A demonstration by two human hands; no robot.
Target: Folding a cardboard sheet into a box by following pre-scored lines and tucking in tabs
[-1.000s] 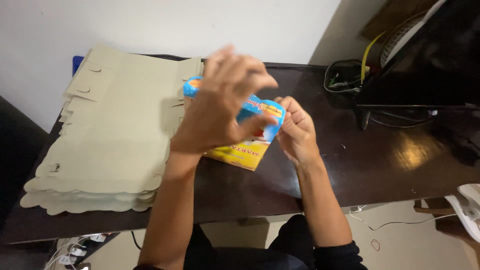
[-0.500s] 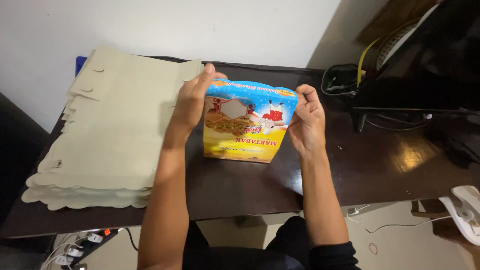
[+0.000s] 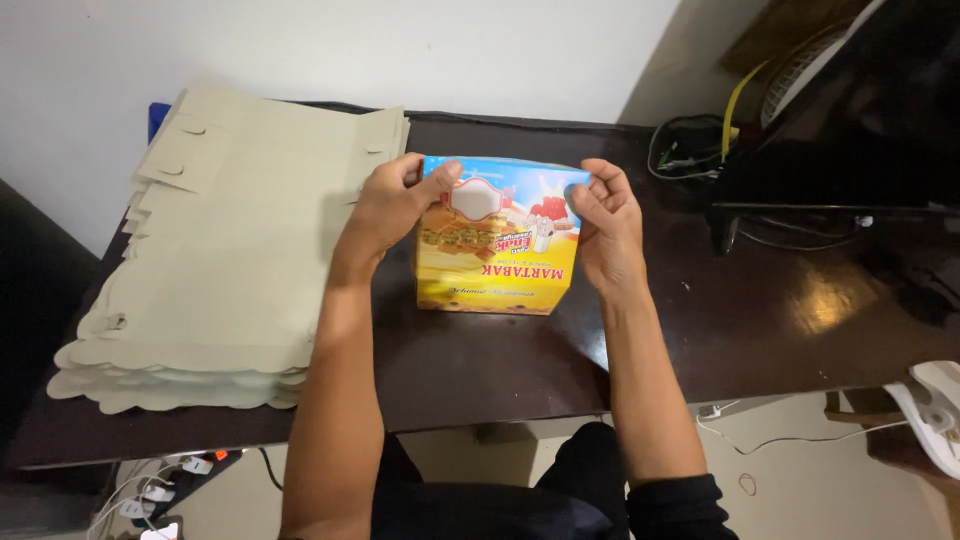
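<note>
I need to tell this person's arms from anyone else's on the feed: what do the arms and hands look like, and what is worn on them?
Both forearms are bare, with no watch, ring or glove that I can see on the left hand or the right hand. A dark sleeve, pushed up near the elbow, shows on the right arm only. The left arm shows no sleeve within the picture. No markings show.

Home desk (image 3: pixel 760 330), stacked flat cartons (image 3: pixel 220 270)

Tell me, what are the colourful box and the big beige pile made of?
The colourful box looks like thin printed cardboard, slightly glossy, with crisp folded edges. The beige pile seems to be plain, matte cardboard sheets lying flat, with cut slots and wavy edges.
</note>
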